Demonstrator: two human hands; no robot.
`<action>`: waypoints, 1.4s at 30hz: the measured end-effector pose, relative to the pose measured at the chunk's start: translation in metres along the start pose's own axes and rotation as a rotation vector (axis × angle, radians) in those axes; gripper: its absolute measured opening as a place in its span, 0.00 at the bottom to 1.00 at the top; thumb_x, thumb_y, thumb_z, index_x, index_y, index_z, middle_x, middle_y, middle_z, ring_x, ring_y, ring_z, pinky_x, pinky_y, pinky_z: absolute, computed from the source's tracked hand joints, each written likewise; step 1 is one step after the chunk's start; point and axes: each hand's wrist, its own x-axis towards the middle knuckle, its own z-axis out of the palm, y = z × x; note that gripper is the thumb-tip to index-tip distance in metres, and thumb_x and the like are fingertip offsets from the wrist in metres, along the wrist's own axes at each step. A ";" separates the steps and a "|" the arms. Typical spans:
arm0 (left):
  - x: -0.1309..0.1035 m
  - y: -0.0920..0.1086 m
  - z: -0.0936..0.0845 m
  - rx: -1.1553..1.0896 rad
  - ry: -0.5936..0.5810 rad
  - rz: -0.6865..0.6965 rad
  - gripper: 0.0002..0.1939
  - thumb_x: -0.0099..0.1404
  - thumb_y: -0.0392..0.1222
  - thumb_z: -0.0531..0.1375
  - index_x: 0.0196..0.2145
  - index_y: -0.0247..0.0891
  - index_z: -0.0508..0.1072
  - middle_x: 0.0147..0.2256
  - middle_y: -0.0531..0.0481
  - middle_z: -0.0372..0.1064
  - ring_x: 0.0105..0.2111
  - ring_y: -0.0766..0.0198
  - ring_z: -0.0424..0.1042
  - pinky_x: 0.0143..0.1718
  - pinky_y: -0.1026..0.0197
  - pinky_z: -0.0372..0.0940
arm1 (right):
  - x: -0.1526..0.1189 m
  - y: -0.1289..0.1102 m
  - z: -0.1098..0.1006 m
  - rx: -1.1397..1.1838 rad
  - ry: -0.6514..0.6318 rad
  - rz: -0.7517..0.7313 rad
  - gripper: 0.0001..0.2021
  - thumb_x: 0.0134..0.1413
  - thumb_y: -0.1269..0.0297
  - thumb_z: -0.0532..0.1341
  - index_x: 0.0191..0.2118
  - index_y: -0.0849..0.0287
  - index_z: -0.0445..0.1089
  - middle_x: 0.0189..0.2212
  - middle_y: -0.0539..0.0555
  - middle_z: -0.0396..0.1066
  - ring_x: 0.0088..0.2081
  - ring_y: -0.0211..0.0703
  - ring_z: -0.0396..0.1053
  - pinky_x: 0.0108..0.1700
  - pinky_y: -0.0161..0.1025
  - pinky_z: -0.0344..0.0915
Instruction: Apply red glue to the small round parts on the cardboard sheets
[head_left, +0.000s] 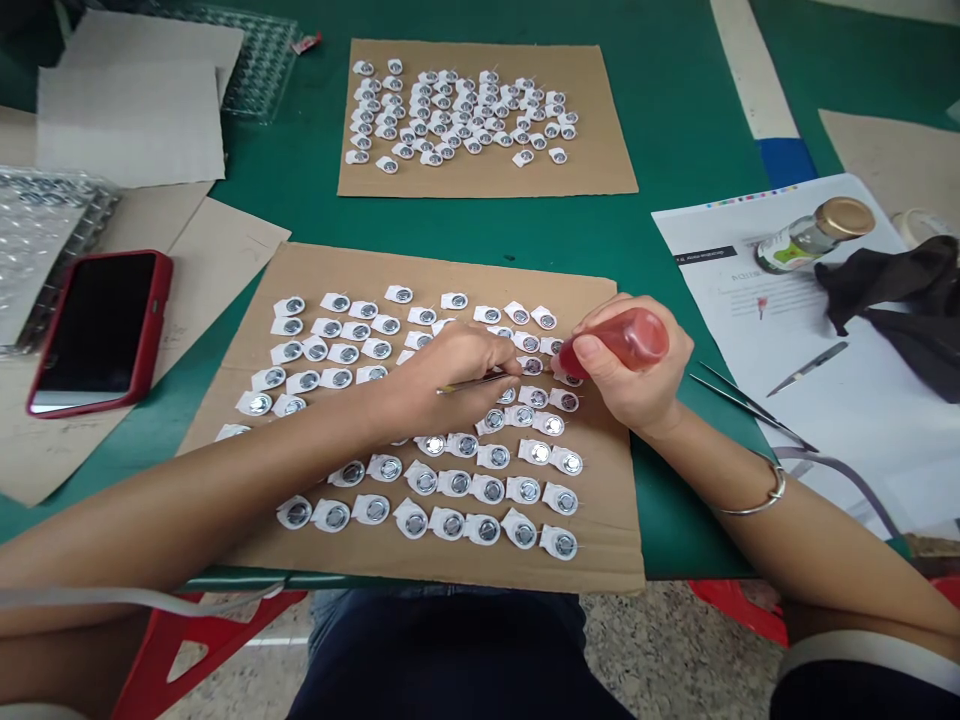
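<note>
My right hand (637, 375) is wrapped round a reddish translucent squeeze bottle (622, 340), tilted with its narrow end down toward the right-hand column of parts. Beside it, my left hand (469, 365) is closed on a thin pointed metal tool (472, 383), whose exact kind I cannot make out. Both hands are low over a brown cardboard sheet (247, 420). Rows of small round silver discs on white tabbed backings, such as this disc part (560, 541), lie across the sheet. My left hand and forearm hide several of them.
A second cardboard sheet (607, 150) with similar parts lies farther back. At left are a red-cased phone (94, 330) and paper sheets (135, 130). On the right lie tweezers (750, 405), a slim blade-like tool (810, 367), a glass jar (814, 235) and black cloth (907, 300).
</note>
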 end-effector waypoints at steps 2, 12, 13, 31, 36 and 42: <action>-0.001 -0.001 0.000 0.003 -0.003 -0.001 0.06 0.59 0.34 0.56 0.29 0.34 0.73 0.27 0.50 0.72 0.28 0.67 0.70 0.28 0.66 0.63 | 0.000 0.001 0.000 0.000 -0.004 -0.006 0.11 0.44 0.56 0.64 0.30 0.55 0.64 0.26 0.51 0.69 0.28 0.42 0.68 0.29 0.44 0.67; 0.000 -0.007 -0.001 -0.133 -0.036 -0.097 0.06 0.59 0.36 0.57 0.31 0.34 0.74 0.28 0.51 0.72 0.25 0.70 0.69 0.25 0.68 0.62 | 0.000 0.000 0.001 0.039 -0.002 -0.014 0.10 0.44 0.59 0.65 0.31 0.55 0.65 0.27 0.51 0.69 0.29 0.41 0.68 0.30 0.44 0.66; 0.000 -0.007 -0.002 -0.165 -0.040 -0.114 0.05 0.59 0.35 0.57 0.32 0.34 0.74 0.27 0.51 0.73 0.25 0.70 0.69 0.25 0.68 0.62 | 0.000 -0.001 0.001 0.043 0.001 -0.014 0.10 0.44 0.60 0.65 0.31 0.56 0.65 0.27 0.51 0.69 0.29 0.41 0.67 0.30 0.44 0.66; 0.005 -0.014 -0.002 -0.367 -0.078 -0.333 0.08 0.56 0.43 0.61 0.31 0.36 0.75 0.30 0.51 0.74 0.28 0.67 0.72 0.25 0.67 0.63 | 0.000 -0.006 0.005 0.069 0.003 -0.014 0.09 0.44 0.60 0.65 0.30 0.56 0.66 0.26 0.51 0.69 0.29 0.41 0.68 0.31 0.43 0.66; 0.004 -0.014 -0.001 -0.373 -0.073 -0.324 0.07 0.56 0.43 0.61 0.31 0.36 0.75 0.29 0.51 0.74 0.28 0.67 0.72 0.25 0.67 0.62 | 0.000 -0.004 0.006 0.089 0.010 -0.014 0.10 0.44 0.59 0.65 0.30 0.55 0.65 0.26 0.51 0.69 0.28 0.40 0.68 0.30 0.43 0.66; 0.005 -0.014 -0.002 -0.371 -0.071 -0.307 0.07 0.56 0.42 0.61 0.30 0.35 0.75 0.29 0.51 0.74 0.27 0.67 0.72 0.25 0.67 0.62 | -0.001 -0.005 0.006 0.069 0.004 0.004 0.10 0.44 0.58 0.65 0.30 0.56 0.66 0.27 0.50 0.69 0.29 0.40 0.68 0.31 0.43 0.67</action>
